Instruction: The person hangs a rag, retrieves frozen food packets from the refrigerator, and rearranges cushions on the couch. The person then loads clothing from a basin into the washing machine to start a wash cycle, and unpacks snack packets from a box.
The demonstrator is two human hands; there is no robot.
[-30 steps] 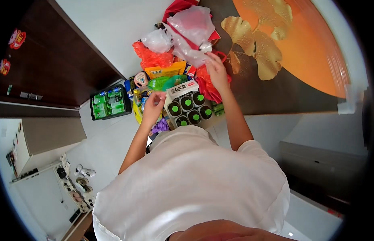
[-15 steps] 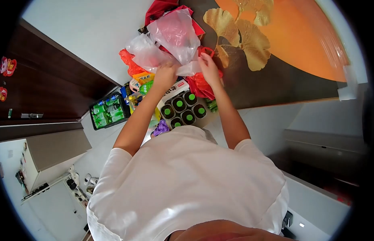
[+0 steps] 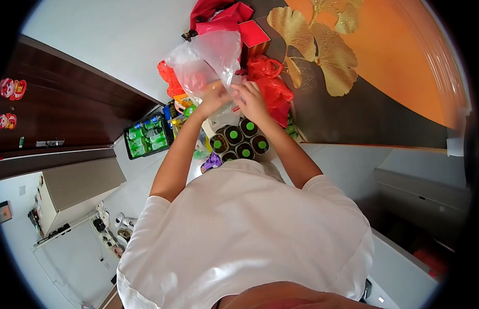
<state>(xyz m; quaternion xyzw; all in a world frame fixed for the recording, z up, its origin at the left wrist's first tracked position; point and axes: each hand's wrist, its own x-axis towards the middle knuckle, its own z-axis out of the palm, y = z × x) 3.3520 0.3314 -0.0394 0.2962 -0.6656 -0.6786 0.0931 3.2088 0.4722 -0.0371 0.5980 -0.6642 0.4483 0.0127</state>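
Note:
A translucent plastic bag (image 3: 218, 50) hangs bunched between my two hands above the piled goods. My left hand (image 3: 215, 99) is closed on its lower left part, and my right hand (image 3: 250, 99) pinches it just to the right, the two nearly touching. Below them stands a pack of dark bottles with green caps (image 3: 233, 135). Right of my right hand lies a red plastic bag (image 3: 270, 85). A red box (image 3: 255, 36) sits behind it, beside a crimson bag (image 3: 224, 18).
A black crate of green bottles (image 3: 148, 136) stands at the left by a dark door (image 3: 69, 98). A purple bag (image 3: 213, 161) lies near my body. Shoes (image 3: 125, 221) rest at lower left. A panel with golden leaves (image 3: 334, 59) fills the upper right.
Both hands have come together on the translucent bag, the left moving up and right. The bag has been drawn toward me, uncovering the red box and more of the crimson bag.

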